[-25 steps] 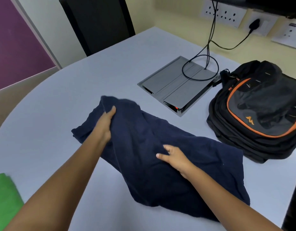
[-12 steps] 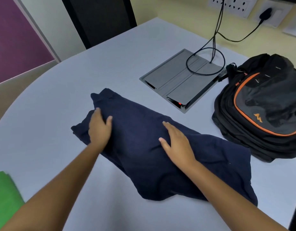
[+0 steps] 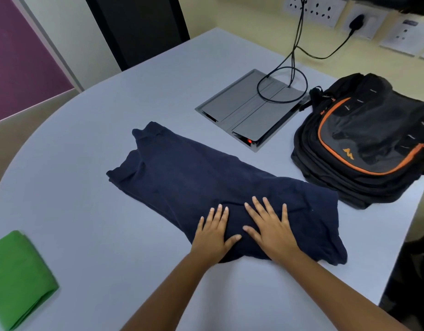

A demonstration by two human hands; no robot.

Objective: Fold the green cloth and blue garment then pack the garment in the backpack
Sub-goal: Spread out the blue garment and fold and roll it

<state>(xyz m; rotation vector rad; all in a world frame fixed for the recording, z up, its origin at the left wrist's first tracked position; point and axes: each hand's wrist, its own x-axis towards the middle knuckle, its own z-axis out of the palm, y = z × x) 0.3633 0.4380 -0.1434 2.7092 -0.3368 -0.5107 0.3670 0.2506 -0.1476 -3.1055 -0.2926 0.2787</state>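
Nearest to the person, at the left edge of the pale grey table point(image 3: 91, 139), lies the bright green cloth point(image 3: 17, 278), already folded into a small square. Next come both hands, side by side: the left hand point(image 3: 212, 232) and the right hand point(image 3: 269, 229) lie flat with straight, spread fingers on the near end of the dark blue soft garment point(image 3: 206, 182), pressing it and grasping nothing. The garment lies as a long band across the table (one lengthwise fold seems done), so the step in hand is smoothing it. The next move, I think, calls for folding this band shorter until it fits inside. Farther right rests the black backpack with orange trim point(image 3: 363, 144), apparently zipped, which must be opened first.
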